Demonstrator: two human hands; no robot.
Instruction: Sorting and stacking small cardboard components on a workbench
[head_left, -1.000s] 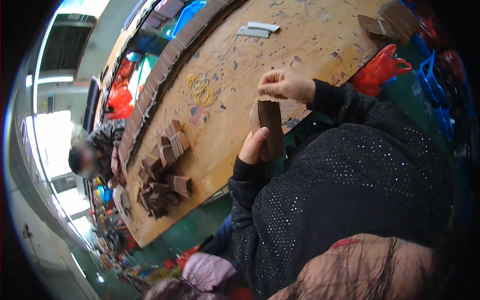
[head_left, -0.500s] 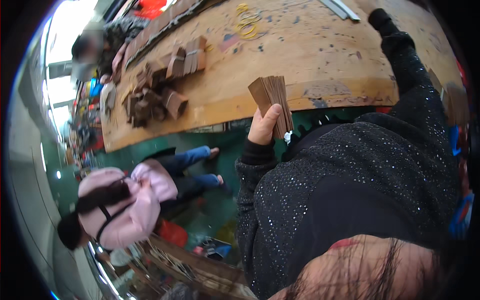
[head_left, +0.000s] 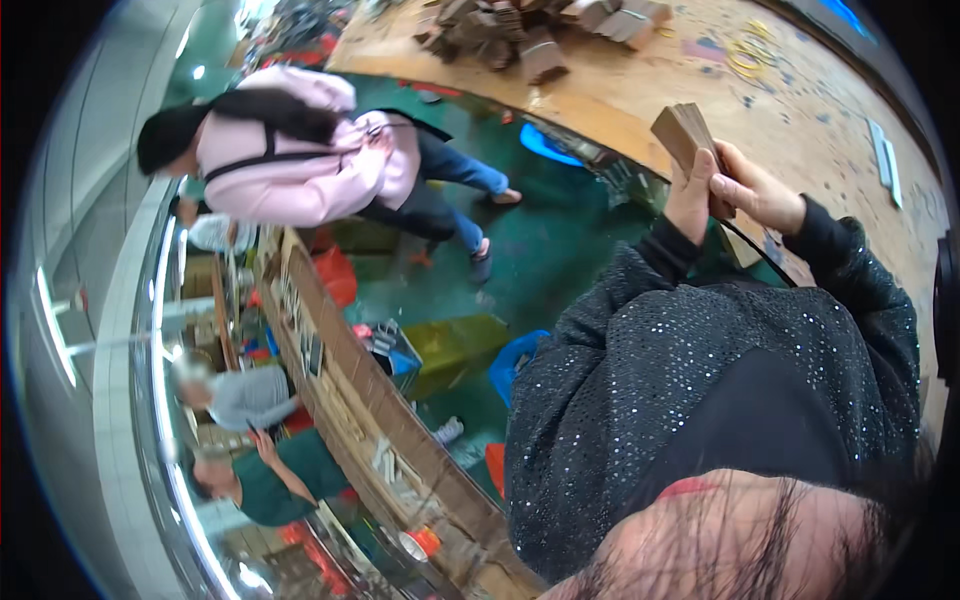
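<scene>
A stack of flat brown strips, looking like cardboard or leather, is held up at the table's near edge. My left hand is closed round its lower part, thumb upward. My right hand is also closed on the stack's lower right side, its fingers meeting the left hand. The hands hide the stack's bottom end. A thin black cord or edge runs below my right hand; I cannot tell if it touches the hand.
Several brown bundles lie on the wooden table, near yellow rings and pale metal strips. A person in pink stands on the green floor to the left. A long wooden bench with other people beyond it lies lower left.
My view has swung left. My right arm, stretched over the table before, has come back, and the right hand now grips the stack together with the left.
</scene>
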